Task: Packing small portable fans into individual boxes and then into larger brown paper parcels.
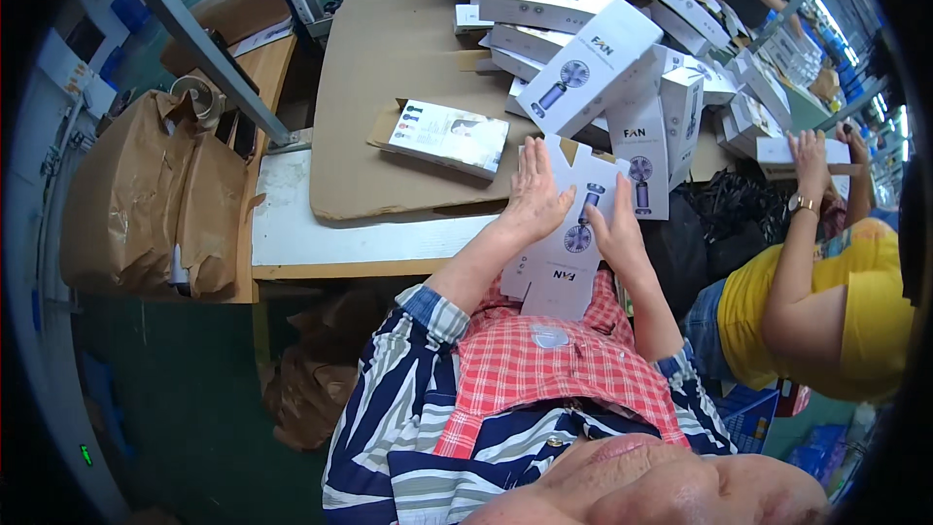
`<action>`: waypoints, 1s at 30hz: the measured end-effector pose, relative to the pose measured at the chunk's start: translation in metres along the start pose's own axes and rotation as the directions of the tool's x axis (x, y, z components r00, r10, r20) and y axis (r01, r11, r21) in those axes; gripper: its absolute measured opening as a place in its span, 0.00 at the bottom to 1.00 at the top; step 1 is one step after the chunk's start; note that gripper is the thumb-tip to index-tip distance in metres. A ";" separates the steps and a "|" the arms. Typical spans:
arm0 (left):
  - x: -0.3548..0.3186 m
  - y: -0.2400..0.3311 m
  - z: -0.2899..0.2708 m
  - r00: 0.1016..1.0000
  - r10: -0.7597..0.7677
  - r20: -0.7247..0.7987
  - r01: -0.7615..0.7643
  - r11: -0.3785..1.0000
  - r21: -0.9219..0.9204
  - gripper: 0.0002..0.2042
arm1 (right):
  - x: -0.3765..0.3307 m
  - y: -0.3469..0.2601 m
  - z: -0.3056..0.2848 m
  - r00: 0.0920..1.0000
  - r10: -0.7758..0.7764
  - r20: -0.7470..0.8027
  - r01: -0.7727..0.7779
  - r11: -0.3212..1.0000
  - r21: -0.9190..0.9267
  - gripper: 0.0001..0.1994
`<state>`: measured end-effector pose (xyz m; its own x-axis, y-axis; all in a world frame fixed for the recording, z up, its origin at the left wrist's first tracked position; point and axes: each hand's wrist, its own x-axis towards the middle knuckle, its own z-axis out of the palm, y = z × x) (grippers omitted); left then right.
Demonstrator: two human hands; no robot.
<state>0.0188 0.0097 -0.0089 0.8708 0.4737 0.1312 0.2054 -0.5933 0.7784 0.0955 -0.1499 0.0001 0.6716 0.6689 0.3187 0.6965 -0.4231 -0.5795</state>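
Observation:
A flat, unfolded white carton (569,253) printed with a handheld fan picture lies across the table edge and my lap. My left hand (535,196) presses flat on its upper left part, fingers together and stretched. My right hand (614,231) rests on its right side, fingers curled over the edge. Just behind stands a pile of assembled white fan boxes (593,63). A small stack of flat cartons (449,136) lies to the left of my hands.
A brown cardboard sheet (389,68) covers the white table (321,233). Brown paper bags (146,204) sit at the left. A person in a yellow shirt (826,311) works at my right with a box. Other hands reach in at the far end.

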 end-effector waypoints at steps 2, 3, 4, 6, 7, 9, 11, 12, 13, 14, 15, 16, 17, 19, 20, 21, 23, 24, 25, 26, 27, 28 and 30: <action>-0.003 0.000 0.002 0.998 0.025 -0.065 -0.023 0.999 0.026 0.41 | -0.003 0.000 0.006 1.000 0.022 0.016 -0.022 1.000 0.002 0.36; -0.005 -0.005 0.007 0.987 0.065 -0.145 -0.057 0.997 0.061 0.39 | 0.001 0.000 0.006 1.000 0.025 0.019 -0.025 1.000 0.002 0.37; -0.008 -0.007 0.004 0.971 0.096 -0.219 -0.075 0.992 0.101 0.37 | -0.003 -0.008 -0.001 1.000 -0.021 -0.006 0.021 0.999 -0.039 0.35; -0.011 -0.006 -0.024 0.998 -0.061 -0.028 0.045 0.917 -0.397 0.31 | -0.011 -0.016 -0.024 0.998 0.019 -0.059 0.004 0.931 0.364 0.33; -0.014 -0.003 -0.038 0.990 -0.097 0.098 0.137 0.786 -0.602 0.28 | -0.017 -0.021 -0.037 0.995 0.052 -0.082 0.001 0.837 0.547 0.33; -0.023 0.005 -0.049 0.981 -0.061 0.185 0.177 0.675 -0.717 0.17 | -0.032 -0.037 -0.052 0.982 0.176 -0.062 -0.059 0.609 0.791 0.22; -0.030 0.027 -0.057 0.938 0.047 0.342 0.244 0.609 -0.755 0.15 | -0.049 -0.028 -0.061 0.987 0.085 0.133 -0.146 0.816 0.559 0.12; -0.032 0.040 -0.057 0.953 0.102 0.287 0.162 0.626 -0.763 0.12 | -0.054 -0.035 -0.059 0.992 0.117 0.038 -0.118 0.827 0.549 0.09; -0.033 0.043 -0.054 0.969 0.085 0.231 0.127 0.632 -0.764 0.12 | -0.056 -0.045 -0.056 0.987 0.144 -0.077 -0.083 0.849 0.522 0.09; -0.035 0.041 -0.054 0.981 0.072 0.179 0.093 0.636 -0.766 0.12 | -0.048 -0.042 -0.047 0.984 0.059 -0.167 0.024 0.890 0.456 0.10; -0.036 0.033 -0.050 0.989 0.093 0.117 0.025 0.667 -0.744 0.12 | -0.038 -0.040 -0.039 0.965 -0.030 -0.259 0.127 0.922 0.365 0.13; -0.041 0.041 -0.054 0.990 0.079 0.116 0.060 0.512 -0.857 0.14 | -0.031 -0.045 -0.041 0.975 -0.012 -0.223 0.117 0.877 0.466 0.17; -0.040 0.041 -0.053 0.961 0.193 0.197 0.108 0.394 -0.913 0.18 | -0.027 -0.054 -0.045 0.981 0.027 -0.194 0.090 0.818 0.569 0.21; -0.043 0.054 -0.046 0.933 0.315 0.175 -0.014 0.518 -0.855 0.22 | -0.015 -0.052 -0.027 0.961 0.070 -0.268 0.131 0.739 0.660 0.28; -0.039 0.064 -0.043 0.943 0.266 0.201 0.082 0.397 -0.914 0.21 | -0.012 -0.046 -0.035 0.977 0.163 -0.134 0.002 0.628 0.778 0.28; -0.035 0.071 -0.042 0.951 0.207 0.230 0.170 0.273 -0.947 0.21 | -0.006 -0.043 -0.046 0.976 0.218 0.015 -0.121 0.482 0.868 0.28; -0.024 0.053 -0.028 0.961 0.185 0.204 0.164 0.210 -0.964 0.22 | -0.006 -0.030 -0.058 0.881 0.196 0.430 -0.449 0.065 0.891 0.25; -0.028 0.046 -0.021 0.978 0.119 0.174 0.110 0.415 -0.903 0.23 | -0.005 -0.023 -0.048 0.887 0.273 0.373 -0.453 0.353 0.818 0.19; -0.033 0.038 -0.015 0.989 0.067 0.130 0.064 0.603 -0.795 0.25 | -0.003 -0.021 -0.037 0.959 0.205 0.197 -0.284 0.651 0.704 0.18; -0.036 0.043 -0.016 0.990 0.054 0.133 0.076 0.586 -0.807 0.26 | -0.004 -0.024 -0.038 0.948 0.212 0.236 -0.316 0.567 0.761 0.18; -0.038 0.045 -0.019 0.993 0.028 0.116 0.078 0.579 -0.811 0.27 | -0.004 -0.024 -0.035 0.942 0.186 0.280 -0.336 0.470 0.816 0.18; -0.037 0.053 -0.020 0.986 0.126 0.106 0.008 0.604 -0.797 0.27 | -0.003 -0.020 -0.045 0.896 0.151 0.417 -0.436 0.121 0.892 0.19; -0.034 0.056 -0.017 0.978 0.141 0.156 0.050 0.564 -0.824 0.29 | -0.003 -0.005 -0.054 0.862 0.046 0.505 -0.484 -0.225 0.846 0.20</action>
<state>-0.0069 -0.0283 0.0412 0.9499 0.2781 0.1426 -0.2089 0.2255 0.9516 0.1032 -0.1830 0.0425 0.4827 0.8660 -0.1310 -0.6955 0.2881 -0.6583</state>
